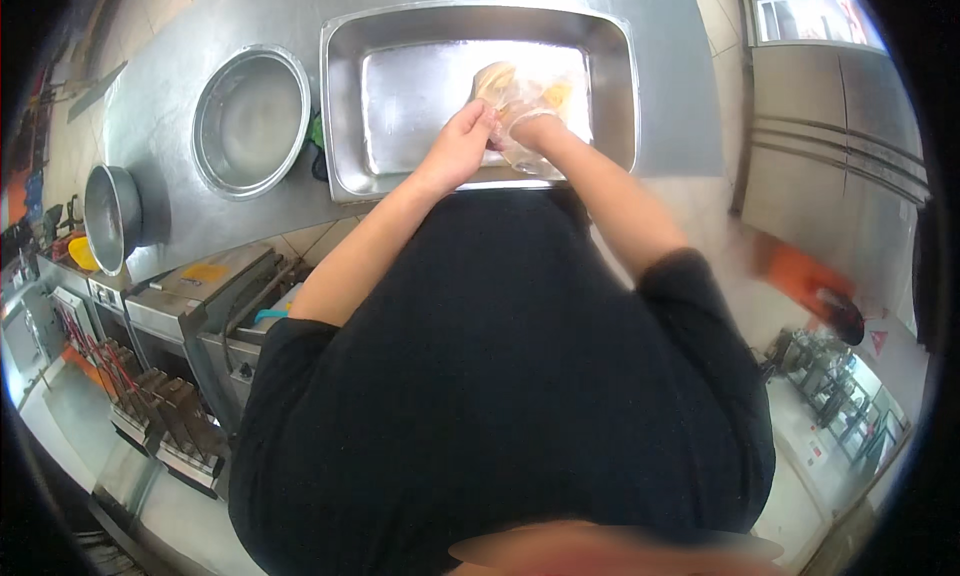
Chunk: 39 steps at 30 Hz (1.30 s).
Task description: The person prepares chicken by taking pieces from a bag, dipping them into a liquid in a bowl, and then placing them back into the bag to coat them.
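Over a deep rectangular stainless steel pan (420, 103), my left hand (465, 137) pinches the edge of a clear plastic bag (529, 163). My right hand (534, 129) reaches into the plastic, which wraps around it near the wrist. Its fingers are blurred behind the film, so whether they grip anything cannot be told. Pale yellow food pieces (495, 80) show at the far end of the plastic, within the right half of the pan. More yellow shows just beyond my right fingers. Glare hides part of the pan's bottom there.
The pan stands on a steel worktable (667, 103). Left of it sits a round metal basin (251, 122), with a dark and green item (318, 144) between them. A smaller metal bowl (109, 219) is at the table's left end. Kitchen equipment (199, 283) lies behind left; a steel cabinet (802, 148) stands right.
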Each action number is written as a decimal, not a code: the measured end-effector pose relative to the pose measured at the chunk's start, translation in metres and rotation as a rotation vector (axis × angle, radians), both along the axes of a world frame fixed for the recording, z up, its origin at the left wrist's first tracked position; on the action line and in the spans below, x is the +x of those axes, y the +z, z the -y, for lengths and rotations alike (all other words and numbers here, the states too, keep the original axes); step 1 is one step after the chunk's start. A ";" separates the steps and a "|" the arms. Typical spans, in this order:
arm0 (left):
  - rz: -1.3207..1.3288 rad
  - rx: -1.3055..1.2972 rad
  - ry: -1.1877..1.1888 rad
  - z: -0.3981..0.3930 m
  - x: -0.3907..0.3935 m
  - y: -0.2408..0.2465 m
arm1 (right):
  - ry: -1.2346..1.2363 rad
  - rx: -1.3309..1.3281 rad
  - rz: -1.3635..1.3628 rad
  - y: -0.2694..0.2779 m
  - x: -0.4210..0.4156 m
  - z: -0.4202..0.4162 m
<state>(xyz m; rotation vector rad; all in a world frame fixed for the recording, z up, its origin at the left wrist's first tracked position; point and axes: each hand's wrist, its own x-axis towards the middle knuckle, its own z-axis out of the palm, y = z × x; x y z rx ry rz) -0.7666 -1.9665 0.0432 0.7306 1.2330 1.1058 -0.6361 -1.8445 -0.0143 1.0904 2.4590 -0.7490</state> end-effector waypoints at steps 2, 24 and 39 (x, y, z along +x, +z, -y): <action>0.015 0.006 0.009 0.000 -0.009 -0.002 | -0.068 -0.066 0.040 0.003 0.002 -0.005; 0.090 -0.041 0.000 -0.004 -0.018 -0.002 | -0.078 0.034 0.055 -0.003 0.009 -0.008; -0.494 -0.097 -0.116 -0.006 -0.037 -0.012 | -0.159 -0.143 0.129 0.025 -0.003 -0.004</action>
